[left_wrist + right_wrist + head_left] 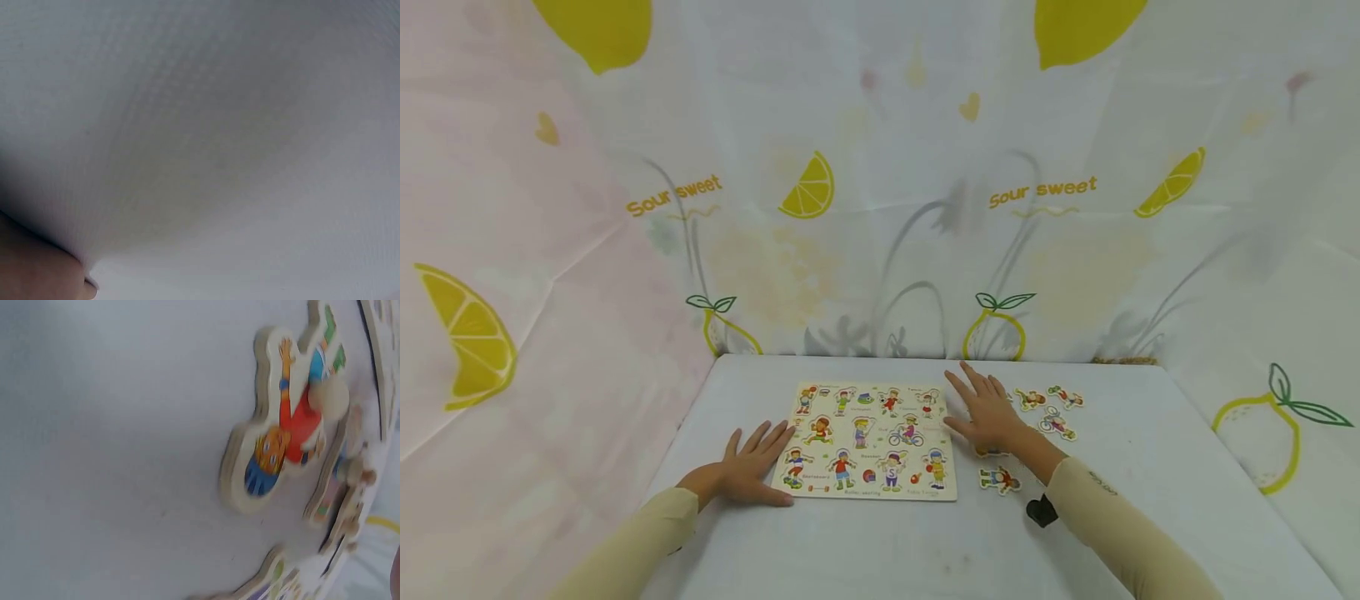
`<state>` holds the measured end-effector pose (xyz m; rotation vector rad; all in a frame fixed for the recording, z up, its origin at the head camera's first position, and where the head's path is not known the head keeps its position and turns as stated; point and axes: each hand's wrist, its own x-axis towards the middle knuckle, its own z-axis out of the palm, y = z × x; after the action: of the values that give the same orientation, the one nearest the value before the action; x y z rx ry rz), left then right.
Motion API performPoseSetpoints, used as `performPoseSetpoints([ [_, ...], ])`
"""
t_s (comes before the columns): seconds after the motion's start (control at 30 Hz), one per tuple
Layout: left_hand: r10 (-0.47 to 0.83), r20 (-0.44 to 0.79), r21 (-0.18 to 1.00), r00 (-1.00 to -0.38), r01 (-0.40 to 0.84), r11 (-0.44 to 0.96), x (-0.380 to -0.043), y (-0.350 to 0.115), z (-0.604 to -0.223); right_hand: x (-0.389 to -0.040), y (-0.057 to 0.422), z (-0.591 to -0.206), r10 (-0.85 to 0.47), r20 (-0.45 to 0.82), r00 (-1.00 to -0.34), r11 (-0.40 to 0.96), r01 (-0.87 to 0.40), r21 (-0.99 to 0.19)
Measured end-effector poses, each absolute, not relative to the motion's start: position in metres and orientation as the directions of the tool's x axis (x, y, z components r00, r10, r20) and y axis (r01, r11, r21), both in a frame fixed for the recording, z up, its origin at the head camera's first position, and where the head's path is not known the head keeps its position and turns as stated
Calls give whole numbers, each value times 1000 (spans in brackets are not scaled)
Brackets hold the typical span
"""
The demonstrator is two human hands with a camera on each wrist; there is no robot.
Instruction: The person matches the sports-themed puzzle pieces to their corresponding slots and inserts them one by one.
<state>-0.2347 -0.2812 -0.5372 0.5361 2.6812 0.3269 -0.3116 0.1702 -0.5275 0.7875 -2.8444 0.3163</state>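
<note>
Note left hand (747, 468) released, splayed at left edge of puzzle board (842, 433) on counter (835, 550); right hand (988, 417) likewise relaxed at right edge, near loose pieces (1000, 479). Best: steady board with left, pinch knobs (331, 399), turn to match, lower level.
</note>
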Motion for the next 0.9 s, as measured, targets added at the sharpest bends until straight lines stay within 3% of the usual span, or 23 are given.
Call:
performPoseSetpoints([
  [0.17, 402, -330, 292, -854, 313, 904, -235, -280, -536, -322, 197, -525, -350, 269, -897, 831, -430, -353],
  [0.3, 404, -326, 296, -855, 314, 902, -235, -281, -537, -329, 217, -525, -249, 192, -949, 819, -313, -481],
  [0.43, 415, -318, 303, -853, 323, 897, -236, -282, -540, -333, 230, -530, -223, 115, -968, 821, -250, -514],
  [0.67, 420, -321, 306, -849, 327, 894, -236, -283, -541, -338, 237, -538, -234, 141, -962, 822, -274, -500],
  [0.9, 393, -322, 279, -861, 310, 909, -238, -284, -546, -341, 234, -534, -221, 72, -973, 847, -228, -480],
])
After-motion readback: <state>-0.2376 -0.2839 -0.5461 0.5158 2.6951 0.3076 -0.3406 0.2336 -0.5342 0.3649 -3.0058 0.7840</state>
